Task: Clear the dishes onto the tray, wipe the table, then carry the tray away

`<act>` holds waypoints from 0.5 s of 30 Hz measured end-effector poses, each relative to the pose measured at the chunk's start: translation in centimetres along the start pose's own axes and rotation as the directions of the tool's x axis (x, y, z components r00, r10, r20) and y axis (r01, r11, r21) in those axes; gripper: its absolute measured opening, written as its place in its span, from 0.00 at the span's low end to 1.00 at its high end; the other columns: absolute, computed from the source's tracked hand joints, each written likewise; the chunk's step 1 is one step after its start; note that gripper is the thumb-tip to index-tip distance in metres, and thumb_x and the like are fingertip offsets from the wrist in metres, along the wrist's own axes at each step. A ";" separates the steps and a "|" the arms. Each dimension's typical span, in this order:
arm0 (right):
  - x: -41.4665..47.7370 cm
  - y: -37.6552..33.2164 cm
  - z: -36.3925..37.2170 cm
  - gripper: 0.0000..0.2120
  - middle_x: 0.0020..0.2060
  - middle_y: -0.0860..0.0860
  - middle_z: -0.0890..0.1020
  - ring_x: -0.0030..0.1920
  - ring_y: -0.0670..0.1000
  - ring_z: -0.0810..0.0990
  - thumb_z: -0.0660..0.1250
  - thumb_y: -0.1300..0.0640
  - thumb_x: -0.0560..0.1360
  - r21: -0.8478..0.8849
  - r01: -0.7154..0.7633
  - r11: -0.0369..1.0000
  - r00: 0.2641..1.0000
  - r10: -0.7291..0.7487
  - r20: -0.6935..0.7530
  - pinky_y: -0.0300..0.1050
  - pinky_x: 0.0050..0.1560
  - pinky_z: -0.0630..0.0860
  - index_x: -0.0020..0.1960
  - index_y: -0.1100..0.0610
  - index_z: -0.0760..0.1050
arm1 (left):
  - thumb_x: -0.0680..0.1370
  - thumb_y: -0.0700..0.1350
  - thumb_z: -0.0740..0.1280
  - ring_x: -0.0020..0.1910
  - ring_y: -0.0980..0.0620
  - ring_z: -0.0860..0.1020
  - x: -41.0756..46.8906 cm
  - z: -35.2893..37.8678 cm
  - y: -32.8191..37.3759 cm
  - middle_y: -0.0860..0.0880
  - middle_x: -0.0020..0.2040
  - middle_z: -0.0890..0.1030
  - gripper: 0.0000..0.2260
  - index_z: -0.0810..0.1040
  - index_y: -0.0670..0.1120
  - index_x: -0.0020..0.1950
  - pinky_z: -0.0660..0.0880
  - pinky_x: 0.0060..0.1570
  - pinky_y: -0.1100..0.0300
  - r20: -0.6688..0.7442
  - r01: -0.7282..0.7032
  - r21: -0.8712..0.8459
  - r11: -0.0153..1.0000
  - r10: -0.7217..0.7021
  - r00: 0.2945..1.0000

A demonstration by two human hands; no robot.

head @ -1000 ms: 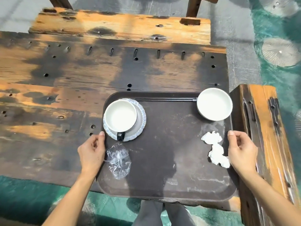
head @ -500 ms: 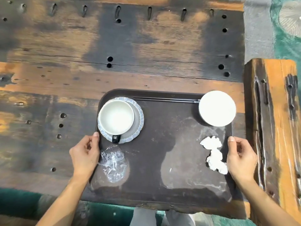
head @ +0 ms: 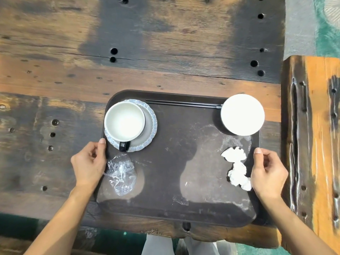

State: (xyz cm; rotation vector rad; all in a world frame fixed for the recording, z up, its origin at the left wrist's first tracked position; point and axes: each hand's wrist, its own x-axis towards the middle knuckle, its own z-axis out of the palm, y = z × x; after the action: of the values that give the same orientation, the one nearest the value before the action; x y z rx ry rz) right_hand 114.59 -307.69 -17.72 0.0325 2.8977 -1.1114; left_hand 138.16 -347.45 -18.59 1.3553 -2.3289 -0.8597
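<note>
A dark brown tray (head: 176, 181) lies on the worn wooden table (head: 147, 52) near its front edge. On the tray, a white cup (head: 124, 121) with a dark handle stands on a pale blue saucer (head: 147, 126) at the far left. A white bowl (head: 242, 114) is at the far right, and black chopsticks (head: 184, 103) lie along the back rim. Crumpled clear plastic (head: 121, 172) and wadded white tissue (head: 237, 168) also rest on it. My left hand (head: 88, 164) grips the tray's left rim and my right hand (head: 266, 172) grips its right rim.
A wooden bench (head: 312, 144) stands close against the tray's right side. The table has several round holes. Teal floor (head: 327, 34) shows at the upper right and below the table's front edge, with my legs (head: 165, 245) under it.
The view has dropped closer over the tray, so the table's far edge has left the frame. Both hands keep their hold on the tray's rims, and the items on it stay in place.
</note>
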 end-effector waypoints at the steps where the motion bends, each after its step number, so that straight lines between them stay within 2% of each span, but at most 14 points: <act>1: 0.1 -0.1 0.1 0.10 0.39 0.48 0.80 0.39 0.49 0.78 0.64 0.51 0.81 0.001 0.004 1.000 1.000 -0.004 0.003 0.30 0.41 0.67 0.50 0.57 0.79 | 0.82 0.56 0.64 0.34 0.44 0.72 0.1 0.0 -0.1 0.44 0.27 0.75 0.21 0.77 0.44 0.36 0.65 0.34 0.68 -0.003 0.000 0.006 1.000 0.000 1.000; 3: 0.2 -0.3 0.2 0.11 0.39 0.48 0.80 0.39 0.49 0.78 0.64 0.51 0.81 0.005 -0.001 1.000 1.000 0.001 0.006 0.23 0.43 0.66 0.50 0.57 0.80 | 0.82 0.56 0.64 0.34 0.45 0.72 0.4 0.1 -0.1 0.44 0.27 0.75 0.20 0.78 0.45 0.36 0.65 0.35 0.69 -0.009 -0.010 0.009 1.000 0.010 1.000; 7: 0.3 -0.3 0.3 0.10 0.39 0.49 0.81 0.39 0.50 0.78 0.64 0.50 0.81 0.009 -0.013 1.000 1.000 0.013 -0.004 0.24 0.42 0.67 0.50 0.56 0.80 | 0.83 0.56 0.64 0.33 0.46 0.72 0.5 0.2 -0.1 0.44 0.27 0.75 0.20 0.78 0.44 0.36 0.65 0.35 0.69 -0.001 -0.013 0.007 1.000 0.013 1.000; 9: 0.2 -0.3 0.2 0.10 0.40 0.49 0.81 0.40 0.50 0.78 0.64 0.50 0.81 0.012 -0.017 1.000 1.000 0.017 0.008 0.28 0.43 0.69 0.50 0.56 0.80 | 0.82 0.56 0.65 0.32 0.49 0.72 0.4 0.1 0.0 0.45 0.28 0.75 0.19 0.79 0.45 0.37 0.65 0.35 0.70 -0.001 -0.003 -0.007 1.000 0.003 1.000; 12: 0.3 -0.2 -0.2 0.11 0.43 0.48 0.81 0.43 0.49 0.78 0.62 0.50 0.82 -0.021 -0.001 1.000 0.998 0.002 0.071 0.40 0.46 0.68 0.53 0.56 0.79 | 0.82 0.56 0.66 0.29 0.59 0.70 0.3 -0.1 0.2 0.46 0.29 0.76 0.16 0.81 0.48 0.39 0.65 0.34 0.71 0.037 0.024 -0.036 0.999 -0.022 0.999; 15: 0.5 0.3 -1.0 0.12 0.49 0.47 0.81 0.50 0.47 0.77 0.61 0.51 0.82 -0.021 -0.002 1.000 0.989 0.005 0.150 0.44 0.52 0.70 0.58 0.56 0.79 | 0.82 0.52 0.68 0.29 0.61 0.71 0.5 -0.8 -0.4 0.46 0.31 0.79 0.11 0.81 0.51 0.41 0.67 0.34 0.71 0.110 0.076 -0.064 0.995 -0.069 0.992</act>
State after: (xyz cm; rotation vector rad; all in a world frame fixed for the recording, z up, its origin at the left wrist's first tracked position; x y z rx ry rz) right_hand 114.03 -306.77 -17.18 -0.0445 2.7748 -1.0344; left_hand 138.68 -348.30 -18.24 1.4050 -2.3185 -1.0486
